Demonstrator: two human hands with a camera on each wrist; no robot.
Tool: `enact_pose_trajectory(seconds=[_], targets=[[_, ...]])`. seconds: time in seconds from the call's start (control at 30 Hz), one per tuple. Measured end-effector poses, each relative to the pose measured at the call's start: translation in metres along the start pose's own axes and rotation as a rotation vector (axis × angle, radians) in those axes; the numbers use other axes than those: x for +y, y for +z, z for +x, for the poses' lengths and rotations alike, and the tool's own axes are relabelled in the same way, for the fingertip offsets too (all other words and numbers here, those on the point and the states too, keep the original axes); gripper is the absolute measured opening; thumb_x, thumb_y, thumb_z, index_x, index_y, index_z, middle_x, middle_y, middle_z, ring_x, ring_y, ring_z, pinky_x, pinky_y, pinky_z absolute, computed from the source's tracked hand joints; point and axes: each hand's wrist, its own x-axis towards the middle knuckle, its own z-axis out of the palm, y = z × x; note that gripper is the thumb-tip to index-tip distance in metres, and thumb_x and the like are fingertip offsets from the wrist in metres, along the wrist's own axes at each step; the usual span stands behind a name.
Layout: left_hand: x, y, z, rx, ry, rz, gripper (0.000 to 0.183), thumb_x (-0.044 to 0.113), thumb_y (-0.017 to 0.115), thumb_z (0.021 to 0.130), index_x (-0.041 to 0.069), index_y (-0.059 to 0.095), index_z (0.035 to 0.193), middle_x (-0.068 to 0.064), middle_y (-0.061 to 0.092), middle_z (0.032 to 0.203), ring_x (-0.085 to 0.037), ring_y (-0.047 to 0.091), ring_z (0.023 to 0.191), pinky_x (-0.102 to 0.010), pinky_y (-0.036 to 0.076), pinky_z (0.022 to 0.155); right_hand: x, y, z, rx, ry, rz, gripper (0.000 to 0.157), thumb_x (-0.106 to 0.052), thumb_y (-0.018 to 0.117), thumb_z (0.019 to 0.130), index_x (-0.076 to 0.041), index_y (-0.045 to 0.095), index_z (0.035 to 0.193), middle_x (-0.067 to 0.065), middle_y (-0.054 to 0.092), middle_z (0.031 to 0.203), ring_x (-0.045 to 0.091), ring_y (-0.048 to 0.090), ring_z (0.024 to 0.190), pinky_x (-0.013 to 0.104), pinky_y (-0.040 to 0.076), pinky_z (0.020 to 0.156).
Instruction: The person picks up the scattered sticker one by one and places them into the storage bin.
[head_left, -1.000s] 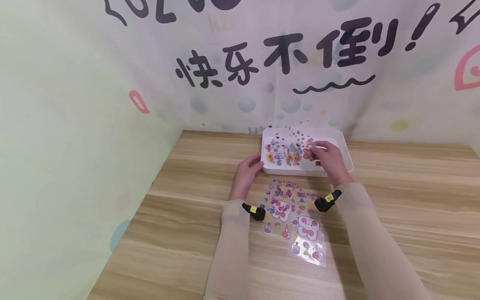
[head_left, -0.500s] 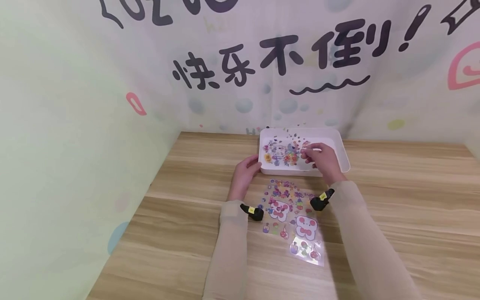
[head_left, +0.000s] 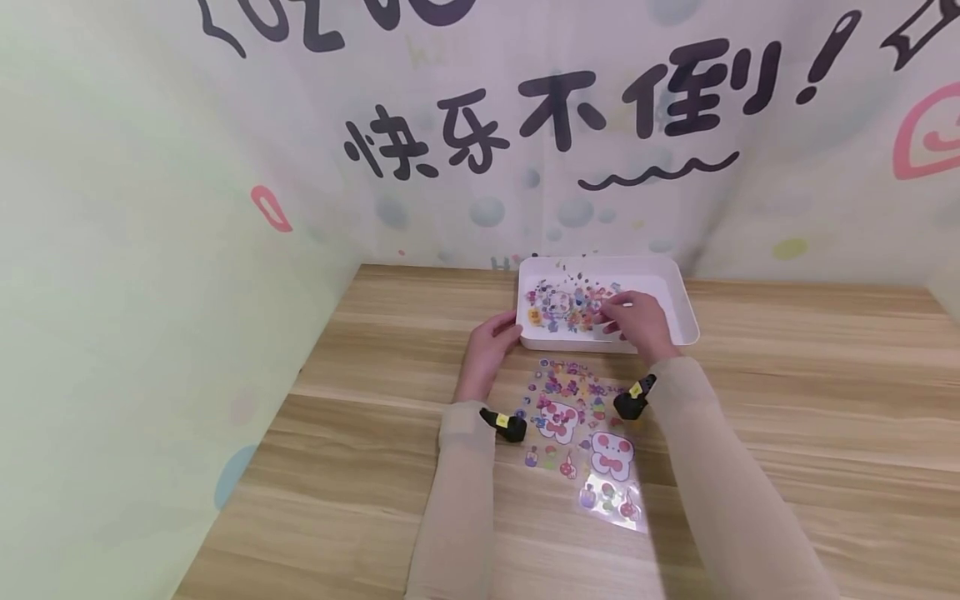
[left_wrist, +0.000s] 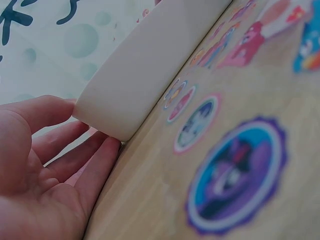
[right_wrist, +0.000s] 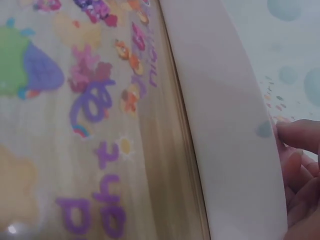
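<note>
At the back of the table is a shallow white tray (head_left: 666, 287). My left hand (head_left: 489, 346) holds its front left corner; in the left wrist view the thumb touches the upper edge and the fingers are curled at the bottom. Inside the tray lies clear sticker film (head_left: 558, 304) with many small colourful prints. Over the tray's middle, my right hand (head_left: 637, 323) pinches a clear sticker sheet by its right side, thumb against forefinger. The sheet's outline is hard to see. Behind the tray's wall in the right wrist view, the right hand (right_wrist: 300, 170) is partly hidden.
Two clear sticker sheets, one with a white character (head_left: 558, 422) and one with a similar character (head_left: 612, 456), lie overlapping on the wooden table (head_left: 360, 467) before the tray. A printed cloth wall (head_left: 465, 225) rises behind the tray.
My right hand has moved left and slightly down over the tray, still pinching the sheet. Small prints that stood above the tray's back rim have sunk lower. The left hand has stayed at the corner.
</note>
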Motion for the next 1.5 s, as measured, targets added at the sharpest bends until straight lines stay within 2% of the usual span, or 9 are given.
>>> enact_pose_trajectory(seconds=[0.33,0.63,0.9,1.1,1.23,1.5], targets=[[0.002,0.001,0.001,0.000,-0.004,-0.003,0.038,0.022,0.059,0.086,0.016,0.054,0.123,0.003,0.053,0.120,-0.008,0.053,0.103,-0.021,0.047,0.085,-0.001,0.004,0.002,0.013,0.029,-0.093,0.031,-0.031,0.049,0.091,-0.007,0.055,0.109,0.009,0.064,0.091,0.020,0.060,0.077,0.033,0.049,0.067],[0.001,0.001,-0.001,0.000,-0.012,-0.014,0.037,0.023,0.061,0.084,0.019,0.055,0.121,0.005,0.054,0.119,-0.008,0.053,0.103,-0.021,0.047,0.085,-0.002,0.007,0.001,-0.010,0.062,-0.215,0.029,-0.032,0.048,0.091,-0.009,0.057,0.105,0.006,0.065,0.085,0.020,0.059,0.074,0.032,0.041,0.066],[0.000,0.001,-0.001,0.004,-0.011,-0.015,0.039,0.026,0.062,0.084,0.019,0.055,0.121,0.005,0.053,0.119,-0.008,0.053,0.104,-0.021,0.047,0.085,-0.002,0.011,0.000,-0.014,0.028,-0.317,0.027,-0.033,0.051,0.089,-0.010,0.060,0.101,0.003,0.066,0.081,0.018,0.060,0.072,0.034,0.040,0.065],[0.002,0.000,-0.001,0.003,-0.015,-0.005,0.037,0.024,0.060,0.086,0.018,0.054,0.122,0.005,0.053,0.120,-0.008,0.052,0.104,-0.022,0.046,0.085,0.002,0.014,0.004,-0.002,-0.002,-0.374,0.039,-0.039,0.054,0.086,-0.010,0.056,0.112,0.000,0.066,0.076,0.018,0.059,0.075,0.037,0.040,0.070],[0.003,0.000,-0.001,0.003,-0.025,-0.002,0.037,0.024,0.059,0.086,0.019,0.054,0.122,0.005,0.053,0.120,-0.007,0.052,0.104,-0.022,0.046,0.085,0.000,0.015,0.003,0.005,0.007,-0.402,0.043,-0.037,0.054,0.086,-0.010,0.053,0.120,0.000,0.067,0.077,0.019,0.060,0.079,0.041,0.040,0.077],[0.002,0.000,0.000,0.003,-0.017,-0.010,0.038,0.025,0.060,0.085,0.018,0.054,0.122,0.005,0.053,0.120,-0.008,0.052,0.104,-0.022,0.047,0.085,-0.006,0.015,-0.002,0.020,0.005,-0.456,0.040,-0.036,0.055,0.086,-0.008,0.053,0.115,0.003,0.066,0.080,0.022,0.056,0.082,0.042,0.041,0.075]])
